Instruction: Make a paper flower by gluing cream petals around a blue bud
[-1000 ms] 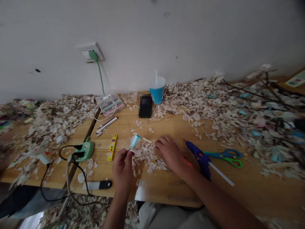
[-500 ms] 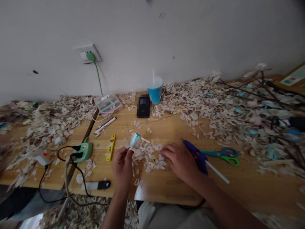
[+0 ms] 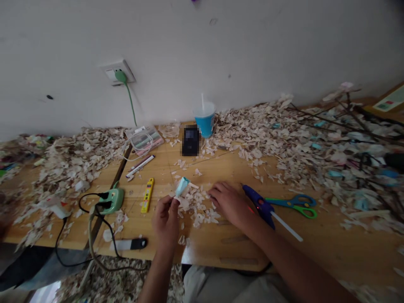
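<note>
In our left hand (image 3: 166, 221) the thumb and forefinger are pinched together on the near end of a small light-blue piece (image 3: 182, 187), which sticks out beyond the fingertips, tilted, at the edge of the pale scraps (image 3: 202, 215) on the bench (image 3: 217, 166); whether its far end touches them we cannot tell. Our right hand (image 3: 229, 204) is palm down, its fingers bent and close together, the tips just beside the right edge of those scraps; we cannot tell whether they pinch anything. The piece looks light and thin, so we judge that a small, soft pinch near its end serves best: enough to stop it turning, not enough to crease it, with the far part in plain sight. On the right, lifting one scrap by its rim with the fingertips alone would disturb the others least. Just right of the right-hand fingers lies a blue glue gun (image 3: 259, 205) with a small red light showing, a white glue stick (image 3: 287, 226) jutting from its back; its nozzle may well be hot, so we do best to give that side of the hand some room. Beyond it lie the scissors (image 3: 288, 203), and left of the left-hand fingers, a yellow case (image 3: 147, 195).
</note>
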### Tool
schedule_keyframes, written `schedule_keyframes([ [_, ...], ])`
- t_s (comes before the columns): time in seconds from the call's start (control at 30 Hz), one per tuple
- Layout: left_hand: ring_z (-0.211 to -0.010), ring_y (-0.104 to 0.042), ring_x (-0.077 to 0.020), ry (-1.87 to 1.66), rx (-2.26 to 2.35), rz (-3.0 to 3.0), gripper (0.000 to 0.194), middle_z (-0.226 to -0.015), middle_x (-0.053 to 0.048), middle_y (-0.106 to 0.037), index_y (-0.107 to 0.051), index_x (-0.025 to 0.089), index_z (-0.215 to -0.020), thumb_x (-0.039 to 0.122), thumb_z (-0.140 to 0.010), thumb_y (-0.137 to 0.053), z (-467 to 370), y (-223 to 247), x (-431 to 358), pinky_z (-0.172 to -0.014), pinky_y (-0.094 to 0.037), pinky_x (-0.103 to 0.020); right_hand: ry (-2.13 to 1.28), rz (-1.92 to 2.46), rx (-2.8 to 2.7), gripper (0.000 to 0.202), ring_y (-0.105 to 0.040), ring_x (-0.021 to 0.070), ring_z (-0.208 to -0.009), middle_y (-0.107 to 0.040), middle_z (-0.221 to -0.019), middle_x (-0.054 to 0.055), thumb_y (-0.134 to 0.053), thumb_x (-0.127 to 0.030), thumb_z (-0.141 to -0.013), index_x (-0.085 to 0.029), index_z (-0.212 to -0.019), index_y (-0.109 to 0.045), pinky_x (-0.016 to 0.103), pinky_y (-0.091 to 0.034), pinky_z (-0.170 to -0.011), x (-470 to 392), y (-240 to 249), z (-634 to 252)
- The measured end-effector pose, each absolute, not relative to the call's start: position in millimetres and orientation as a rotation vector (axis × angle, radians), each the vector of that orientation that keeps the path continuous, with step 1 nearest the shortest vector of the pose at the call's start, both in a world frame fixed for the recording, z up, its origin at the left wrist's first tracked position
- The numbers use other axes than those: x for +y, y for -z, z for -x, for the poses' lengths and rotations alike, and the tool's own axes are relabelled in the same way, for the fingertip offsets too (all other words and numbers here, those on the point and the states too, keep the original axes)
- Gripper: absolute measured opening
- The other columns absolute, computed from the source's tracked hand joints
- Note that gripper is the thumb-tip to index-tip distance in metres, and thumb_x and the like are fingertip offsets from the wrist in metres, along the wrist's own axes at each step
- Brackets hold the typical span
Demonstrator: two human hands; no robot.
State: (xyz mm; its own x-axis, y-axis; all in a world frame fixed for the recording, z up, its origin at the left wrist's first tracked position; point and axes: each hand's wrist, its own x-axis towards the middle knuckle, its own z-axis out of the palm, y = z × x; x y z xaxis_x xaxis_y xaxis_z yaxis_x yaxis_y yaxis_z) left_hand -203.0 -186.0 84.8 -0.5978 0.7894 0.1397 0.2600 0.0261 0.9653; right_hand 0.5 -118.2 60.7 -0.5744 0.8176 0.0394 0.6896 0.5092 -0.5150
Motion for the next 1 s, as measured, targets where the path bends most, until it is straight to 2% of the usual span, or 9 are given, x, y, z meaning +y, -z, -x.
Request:
schedule_keyframes([
  [0.23,-0.068,-0.065,-0.0154,-1.553,1.866,-1.103,0.024,-0.076,-0.003,-0.071,-0.071,0.019,-0.088,0.041,-0.08,-0.073,201,-83,-189,-0.064,-0.051,-0.025,-0.715,1.288,-2.444,0.005,-0.055,0.0214,-0.098,-0.063,-0.101,0.007,-0.063,-0.012,-0.091,-0.017,-0.093,-0.064,0.032,-0.043,-0.087,-118,-67,-3],
  [0.4,-0.069,-0.064,-0.0156,-1.536,1.86,-1.121,0.024,-0.078,-0.003,-0.072,-0.072,0.019,-0.089,0.041,-0.082,-0.071,200,-82,-189,-0.065,-0.051,-0.025,-0.79,1.254,-2.389,0.01,-0.054,0.0212,-0.104,-0.061,-0.107,0.007,-0.064,-0.01,-0.09,-0.018,-0.095,-0.063,0.032,-0.043,-0.09,-120,-69,-5],
  [0.53,-0.07,-0.064,-0.0156,-1.522,1.872,-1.138,0.023,-0.078,-0.003,-0.071,-0.072,0.019,-0.09,0.041,-0.082,-0.071,200,-82,-188,-0.066,-0.051,-0.025,-0.842,1.238,-2.338,0.012,-0.054,0.0207,-0.1,-0.059,-0.101,0.006,-0.06,-0.007,-0.09,-0.018,-0.086,-0.062,0.033,-0.044,-0.089,-120,-71,-7],
  [0.7,-0.074,-0.065,-0.0158,-1.508,1.87,-1.147,0.021,-0.08,-0.003,-0.071,-0.072,0.02,-0.091,0.04,-0.082,-0.072,202,-80,-189,-0.069,-0.05,-0.025,-0.909,1.236,-2.185,0.014,-0.056,0.0197,-0.1,-0.061,-0.098,0.004,-0.06,-0.006,-0.088,-0.019,-0.085,-0.06,0.033,-0.044,-0.09,-120,-74,-8],
  [0.8,-0.078,-0.067,-0.0168,-1.487,1.816,-1.142,0.02,-0.083,-0.004,-0.072,-0.073,0.02,-0.09,0.038,-0.082,-0.073,201,-80,-190,-0.072,-0.051,-0.026,-0.968,1.282,-2.024,0.011,-0.061,0.0175,-0.089,-0.064,-0.091,0.002,-0.059,-0.01,-0.091,-0.021,-0.087,-0.059,0.029,-0.048,-0.08,-123,-75,-9],
  [0.9,-0.075,-0.067,-0.0167,-1.481,1.694,-1.074,0.022,-0.082,-0.004,-0.072,-0.072,0.02,-0.088,0.04,-0.08,-0.075,194,-82,-191,-0.07,-0.052,-0.026,-1.02,1.32,-1.853,0.005,-0.063,0.0148,-0.071,-0.066,-0.081,-0.001,-0.058,-0.022,-0.096,-0.022,-0.091,-0.059,0.026,-0.049,-0.066,-134,-81,-12],
  [1.0,-0.068,-0.065,-0.0151,-1.495,1.596,-0.962,0.027,-0.076,-0.002,-0.071,-0.069,0.019,-0.083,0.043,-0.077,-0.079,183,-84,-192,-0.064,-0.051,-0.024,-1.025,1.299,-1.715,0.01,-0.065,0.0147,-0.077,-0.068,-0.088,0.001,-0.056,-0.032,-0.098,-0.023,-0.096,-0.06,0.025,-0.052,-0.067,-150,-99,-16],
])
